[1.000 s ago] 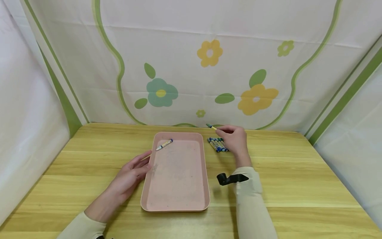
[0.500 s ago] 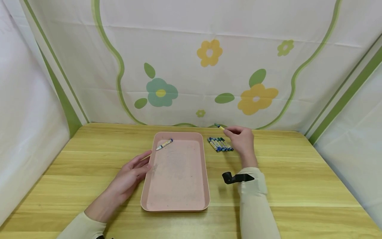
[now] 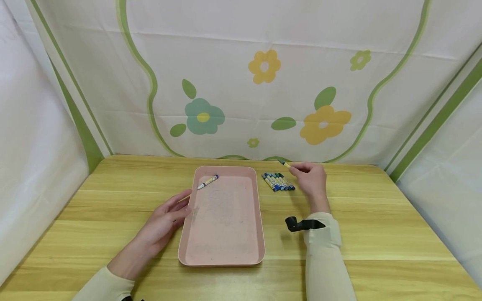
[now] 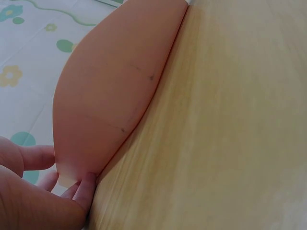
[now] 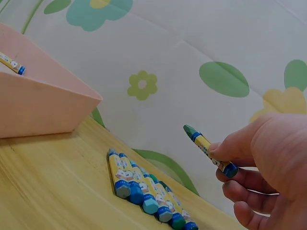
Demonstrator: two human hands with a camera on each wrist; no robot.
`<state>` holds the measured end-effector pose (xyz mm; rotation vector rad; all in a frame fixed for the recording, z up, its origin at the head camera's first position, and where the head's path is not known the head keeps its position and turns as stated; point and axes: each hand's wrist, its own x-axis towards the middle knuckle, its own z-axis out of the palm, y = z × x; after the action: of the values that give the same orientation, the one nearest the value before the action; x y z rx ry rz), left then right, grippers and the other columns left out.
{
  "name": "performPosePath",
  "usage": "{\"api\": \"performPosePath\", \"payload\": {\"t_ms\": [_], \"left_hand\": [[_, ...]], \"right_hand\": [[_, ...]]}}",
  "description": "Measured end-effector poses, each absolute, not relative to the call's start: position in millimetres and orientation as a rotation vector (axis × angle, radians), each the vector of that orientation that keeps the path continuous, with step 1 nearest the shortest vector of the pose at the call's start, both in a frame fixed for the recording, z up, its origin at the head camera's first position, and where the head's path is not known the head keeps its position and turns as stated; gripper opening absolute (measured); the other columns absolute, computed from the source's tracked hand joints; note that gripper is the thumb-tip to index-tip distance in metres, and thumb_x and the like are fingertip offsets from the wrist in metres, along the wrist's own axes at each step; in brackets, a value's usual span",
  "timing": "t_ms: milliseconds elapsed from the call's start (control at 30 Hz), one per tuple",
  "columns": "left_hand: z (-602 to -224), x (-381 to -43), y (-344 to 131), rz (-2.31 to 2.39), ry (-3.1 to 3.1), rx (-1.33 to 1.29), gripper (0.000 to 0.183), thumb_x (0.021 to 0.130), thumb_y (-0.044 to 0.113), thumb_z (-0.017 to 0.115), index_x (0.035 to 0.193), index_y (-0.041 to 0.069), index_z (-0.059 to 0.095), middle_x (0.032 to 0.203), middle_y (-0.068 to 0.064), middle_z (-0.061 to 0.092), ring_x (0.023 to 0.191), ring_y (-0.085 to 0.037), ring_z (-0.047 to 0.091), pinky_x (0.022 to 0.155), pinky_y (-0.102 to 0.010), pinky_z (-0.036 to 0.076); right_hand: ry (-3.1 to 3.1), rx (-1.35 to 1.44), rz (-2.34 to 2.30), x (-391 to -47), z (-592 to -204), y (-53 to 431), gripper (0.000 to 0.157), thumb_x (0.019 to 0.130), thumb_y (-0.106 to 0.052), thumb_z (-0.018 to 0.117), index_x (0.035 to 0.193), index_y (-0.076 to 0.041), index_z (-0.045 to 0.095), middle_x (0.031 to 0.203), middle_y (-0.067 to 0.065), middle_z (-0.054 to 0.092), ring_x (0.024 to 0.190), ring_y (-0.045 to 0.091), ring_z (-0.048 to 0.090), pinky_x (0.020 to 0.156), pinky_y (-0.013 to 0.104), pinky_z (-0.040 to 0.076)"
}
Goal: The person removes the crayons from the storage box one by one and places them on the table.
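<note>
A green crayon (image 5: 208, 149) with a yellow wrapper and blue bands is pinched between the thumb and fingers of my right hand (image 3: 311, 179), raised above the table. Left of and below that hand, several crayons (image 3: 278, 182) in blues, greens and grey lie side by side in a row. My left hand (image 3: 165, 221) touches the left wall of a pink tray (image 3: 226, 217), its fingers fairly straight along the side. Inside the tray, one crayon (image 3: 208, 182) with a pale tip and a blue end leans at the upper left corner.
The wooden table (image 3: 357, 234) reaches back to a white fabric backdrop (image 3: 233, 75) printed with flowers and leaves. White fabric walls (image 3: 448, 175) stand at both sides. A black camera mount (image 3: 303, 224) is strapped to the right sleeve.
My right hand has moved to the right and slightly down with the green crayon, uncovering the right end of the crayon row. The left hand and tray have stayed in place.
</note>
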<state>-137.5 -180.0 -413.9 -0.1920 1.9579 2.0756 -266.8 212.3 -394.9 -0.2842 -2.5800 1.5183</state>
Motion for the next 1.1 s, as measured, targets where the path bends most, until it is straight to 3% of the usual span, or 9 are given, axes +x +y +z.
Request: {"api": "performPosePath", "payload": {"t_ms": [567,1100], "left_hand": [[-413.3,-137.6,-179.6,2.074,1.956,-0.196,0.063,0.108,0.011,0.057,0.167,0.014,0.034,0.173,-0.012,0.033,0.154,-0.025,0.04,0.101,-0.014,0.05],[-413.1,-137.3,-179.6,2.08,1.948,-0.193,0.063,0.108,0.011,0.057,0.167,0.015,0.034,0.174,-0.013,0.033,0.155,-0.027,0.037,0.101,-0.015,0.05]], "right_hand": [[-2.685,-0.397,1.552,-263.2,-406.8,219.0,0.03,0.101,-0.025,0.072,0.124,-0.007,0.078,0.136,0.019,0.07,0.132,0.036,0.059,0.112,0.052,0.049],[-2.849,-0.338,1.28,-266.4,-411.3,217.4,0.029,0.101,-0.026,0.072,0.117,-0.004,0.081,0.129,0.021,0.074,0.126,0.041,0.063,0.107,0.053,0.052]]}}
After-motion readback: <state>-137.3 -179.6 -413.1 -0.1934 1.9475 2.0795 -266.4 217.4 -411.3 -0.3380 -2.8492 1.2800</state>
